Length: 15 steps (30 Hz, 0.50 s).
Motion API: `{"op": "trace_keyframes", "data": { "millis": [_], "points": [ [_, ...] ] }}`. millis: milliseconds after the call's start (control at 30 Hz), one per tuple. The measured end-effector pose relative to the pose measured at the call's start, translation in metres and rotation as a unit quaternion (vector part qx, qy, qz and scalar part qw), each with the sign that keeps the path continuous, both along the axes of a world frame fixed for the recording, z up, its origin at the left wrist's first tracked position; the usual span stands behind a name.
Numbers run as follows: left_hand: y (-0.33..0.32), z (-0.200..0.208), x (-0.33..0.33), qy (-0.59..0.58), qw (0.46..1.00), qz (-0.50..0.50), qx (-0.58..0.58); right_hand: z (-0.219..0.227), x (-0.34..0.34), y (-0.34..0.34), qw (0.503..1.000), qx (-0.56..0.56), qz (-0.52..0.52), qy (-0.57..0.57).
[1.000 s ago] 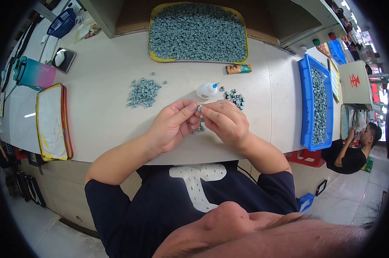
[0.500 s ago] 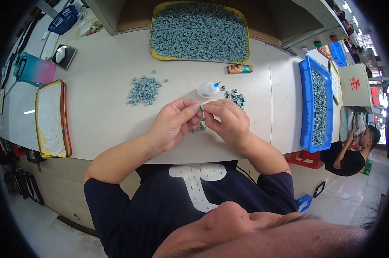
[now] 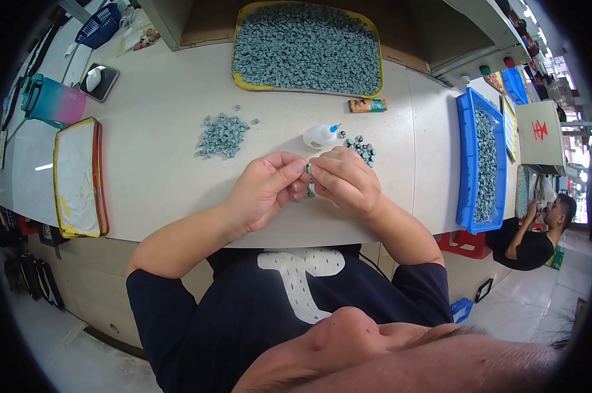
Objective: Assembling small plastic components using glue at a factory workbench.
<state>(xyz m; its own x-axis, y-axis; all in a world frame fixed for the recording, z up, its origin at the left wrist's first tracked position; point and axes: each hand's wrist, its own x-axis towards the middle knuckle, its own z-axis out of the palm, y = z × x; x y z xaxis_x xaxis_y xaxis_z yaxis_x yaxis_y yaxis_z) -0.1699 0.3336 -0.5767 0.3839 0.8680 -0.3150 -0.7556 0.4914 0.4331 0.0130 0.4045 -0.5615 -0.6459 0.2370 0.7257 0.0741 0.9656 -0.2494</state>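
My left hand [image 3: 266, 187] and my right hand [image 3: 345, 178] meet over the white table [image 3: 158, 164], fingertips pinched together on a small grey-green part [image 3: 310, 182]. A white squeeze bottle with a blue tip [image 3: 321, 135] lies just beyond my hands. To its right sits a small cluster of dark grey-green parts [image 3: 362, 148]. A loose heap of the same parts [image 3: 222, 135] lies to the left of the bottle.
A yellow-rimmed tray [image 3: 307, 47] full of grey parts stands at the back. A blue bin [image 3: 479, 164] of parts sits on the right, an empty yellow-edged tray [image 3: 78, 177] on the left. A small orange pack [image 3: 367, 105] lies behind the bottle. Another person [image 3: 535, 229] sits at far right.
Both hands stay pinched on the small part at the same spot; only the fingers shift slightly.
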Motion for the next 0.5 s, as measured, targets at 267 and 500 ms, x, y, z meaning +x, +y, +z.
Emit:
{"op": "trace_keyframes", "data": {
  "millis": [267, 500],
  "points": [
    [-0.010, 0.009, 0.003, 0.136, 0.985, 0.068, 0.076, 0.001, -0.006, -0.007, 0.997, -0.041, -0.007, 0.064],
    [-0.014, 0.016, 0.015, 0.465, 0.824, 0.176, 0.272, -0.004, -0.007, -0.019, 0.981, -0.118, -0.081, 0.131]
  ]
}}
